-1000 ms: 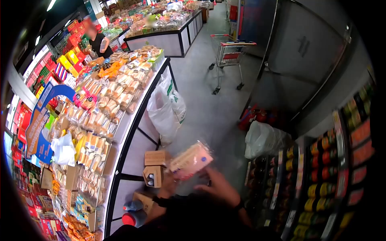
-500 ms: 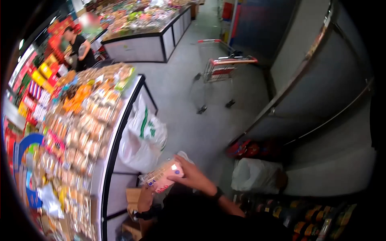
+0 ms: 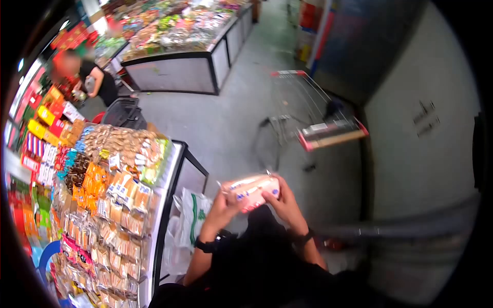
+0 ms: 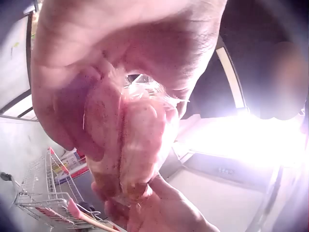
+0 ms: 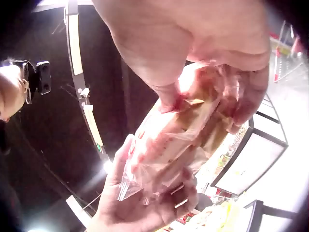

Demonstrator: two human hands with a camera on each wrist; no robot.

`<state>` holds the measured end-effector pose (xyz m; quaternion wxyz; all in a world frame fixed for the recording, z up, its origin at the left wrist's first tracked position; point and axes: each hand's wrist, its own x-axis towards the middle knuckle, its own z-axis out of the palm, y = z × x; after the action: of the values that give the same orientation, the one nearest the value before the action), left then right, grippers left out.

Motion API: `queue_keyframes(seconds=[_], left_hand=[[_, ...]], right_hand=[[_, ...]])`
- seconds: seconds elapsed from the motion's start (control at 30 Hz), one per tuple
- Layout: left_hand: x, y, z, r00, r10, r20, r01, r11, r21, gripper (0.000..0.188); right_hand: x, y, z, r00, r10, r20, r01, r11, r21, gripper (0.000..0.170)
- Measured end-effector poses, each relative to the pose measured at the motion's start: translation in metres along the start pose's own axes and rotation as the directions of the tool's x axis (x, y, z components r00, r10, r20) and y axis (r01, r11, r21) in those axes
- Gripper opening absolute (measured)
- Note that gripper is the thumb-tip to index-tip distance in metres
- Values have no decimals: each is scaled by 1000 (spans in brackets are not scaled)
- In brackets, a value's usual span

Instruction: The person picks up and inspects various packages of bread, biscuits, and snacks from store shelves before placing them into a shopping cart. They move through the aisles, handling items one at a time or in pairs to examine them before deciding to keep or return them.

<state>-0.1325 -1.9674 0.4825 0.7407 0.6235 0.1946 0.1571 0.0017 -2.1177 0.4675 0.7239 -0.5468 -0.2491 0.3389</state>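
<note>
Pink-printed packet [image 3: 251,192] in clear crinkled wrap, lying roughly crosswise, held at both ends.

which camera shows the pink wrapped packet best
The right wrist view: it shows the packet large and lengthwise, with its clear wrap and crimped end. The head view shows it small, with blue marks; the left wrist view, close, partly covered by the left hand.

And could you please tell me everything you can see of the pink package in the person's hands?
The package is oblong and rounded, mostly pink, in clear, glossy, crinkled wrap, with small blue marks on its face. The right wrist view shows a ridged wrapper end and yellowish-brown patches. It is held in front of the body, the left hand gripping one end, the right hand the other, with its thumb on the face. The print is too blurred to read.
</note>
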Motion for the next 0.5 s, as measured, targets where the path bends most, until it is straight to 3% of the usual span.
queue_keyframes(seconds=[0.1, 0.13, 0.17, 0.23, 0.3, 0.4, 0.5], left_hand=[[83, -12, -29, 998, -65, -13, 66, 998, 6, 65], [113, -5, -40, 999, 12, 50, -15, 998, 65, 73], [141, 2, -46, 1000, 2, 31, -3, 999, 54, 73], [206, 24, -59, 991, 60, 117, -38, 983, -181, 77], [264, 44, -80, 999, 17, 50, -21, 996, 89, 81], [352, 88, -91, 994, 109, -22, -103, 980, 169, 77], [428, 87, -110, 999, 51, 3, -51, 994, 99, 75]], right_hand=[[99, 26, -12, 999, -32, -27, 28, 992, -124, 50], [140, 23, -18, 1000, -7, 2, 7, 972, -235, 47], [169, 17, -26, 999, 38, 17, -29, 937, -347, 45], [242, -1, -38, 998, 26, 65, -2, 937, -349, 44], [307, -25, -34, 995, 29, 92, -2, 960, -281, 45], [405, -49, -41, 992, -51, 116, 85, 947, -309, 45], [475, -49, -55, 990, -88, 113, 112, 968, -224, 47]])
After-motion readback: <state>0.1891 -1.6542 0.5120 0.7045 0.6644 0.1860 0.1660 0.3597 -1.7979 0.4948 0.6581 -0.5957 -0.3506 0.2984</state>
